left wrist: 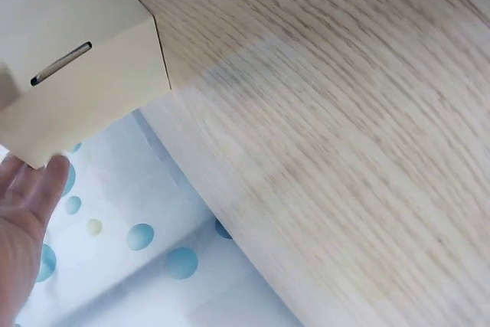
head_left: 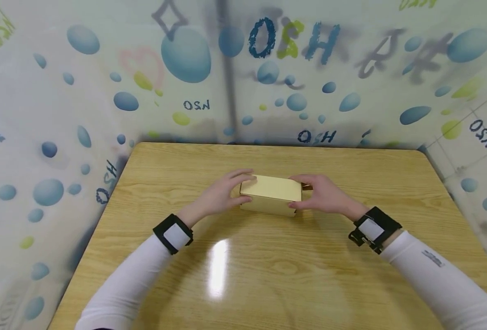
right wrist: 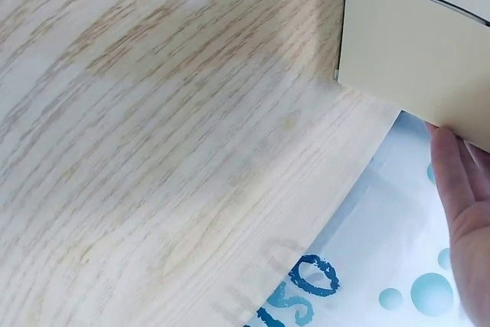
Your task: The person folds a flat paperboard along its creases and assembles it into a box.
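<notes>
A small pale-yellow cardboard box [head_left: 270, 189] sits between the two hands on the wooden table. My left hand [head_left: 222, 191] grips its left end, the thumb on the near side and fingers over the top far edge. At the opposite end, my right hand [head_left: 325, 195] holds the box the same way. Both wrist views show a narrow dark slot [left wrist: 61, 63] at the edge of an end face of the box [right wrist: 398, 51]. A thin brown edge shows between the right thumb and fingers; I cannot tell what it is. The box's contents are hidden.
The wood-grain table [head_left: 276, 275] has its far edge close to a white wall covering [head_left: 144, 123] printed with blue and green spots and letters. The covering also rises on the left and right. A bright light reflection [head_left: 217, 268] lies on the tabletop.
</notes>
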A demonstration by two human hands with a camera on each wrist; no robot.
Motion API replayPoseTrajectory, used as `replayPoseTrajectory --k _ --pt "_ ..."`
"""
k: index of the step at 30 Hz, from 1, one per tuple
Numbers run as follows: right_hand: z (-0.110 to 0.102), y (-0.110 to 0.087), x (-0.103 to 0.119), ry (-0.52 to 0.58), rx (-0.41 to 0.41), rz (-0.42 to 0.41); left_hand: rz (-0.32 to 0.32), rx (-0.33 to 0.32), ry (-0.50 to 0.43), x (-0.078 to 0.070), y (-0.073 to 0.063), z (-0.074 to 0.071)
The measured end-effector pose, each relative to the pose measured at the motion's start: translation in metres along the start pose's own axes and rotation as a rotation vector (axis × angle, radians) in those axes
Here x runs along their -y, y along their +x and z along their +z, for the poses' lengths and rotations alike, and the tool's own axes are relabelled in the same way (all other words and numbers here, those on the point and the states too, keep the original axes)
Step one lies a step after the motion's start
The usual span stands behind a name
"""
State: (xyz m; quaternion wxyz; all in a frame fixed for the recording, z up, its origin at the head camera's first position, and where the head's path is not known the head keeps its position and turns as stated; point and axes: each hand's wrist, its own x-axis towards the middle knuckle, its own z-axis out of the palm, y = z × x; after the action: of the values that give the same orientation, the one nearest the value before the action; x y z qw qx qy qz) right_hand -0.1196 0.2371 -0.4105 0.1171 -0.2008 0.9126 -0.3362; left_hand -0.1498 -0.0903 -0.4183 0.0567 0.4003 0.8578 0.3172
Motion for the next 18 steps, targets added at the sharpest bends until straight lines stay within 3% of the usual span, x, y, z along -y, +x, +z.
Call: replayPoseTrajectory --k 3,6,10,18 --pt "0.000 0.001 0.000 0.009 0.002 -0.006 -0.106 0.041 -0.154 0.003 0.004 -0.006" --pt "0.000 0.000 0.001 0.008 0.003 -0.001 -0.152 0.107 -0.204 0.007 0.010 -0.013" --pt "0.000 0.000 0.002 -0.001 0.008 0.002 -0.163 0.177 -0.161 0.007 0.017 -0.020" --pt "0.000 -0.001 0.003 -0.051 -0.002 -0.022 -0.163 0.196 -0.081 0.002 0.021 -0.023"
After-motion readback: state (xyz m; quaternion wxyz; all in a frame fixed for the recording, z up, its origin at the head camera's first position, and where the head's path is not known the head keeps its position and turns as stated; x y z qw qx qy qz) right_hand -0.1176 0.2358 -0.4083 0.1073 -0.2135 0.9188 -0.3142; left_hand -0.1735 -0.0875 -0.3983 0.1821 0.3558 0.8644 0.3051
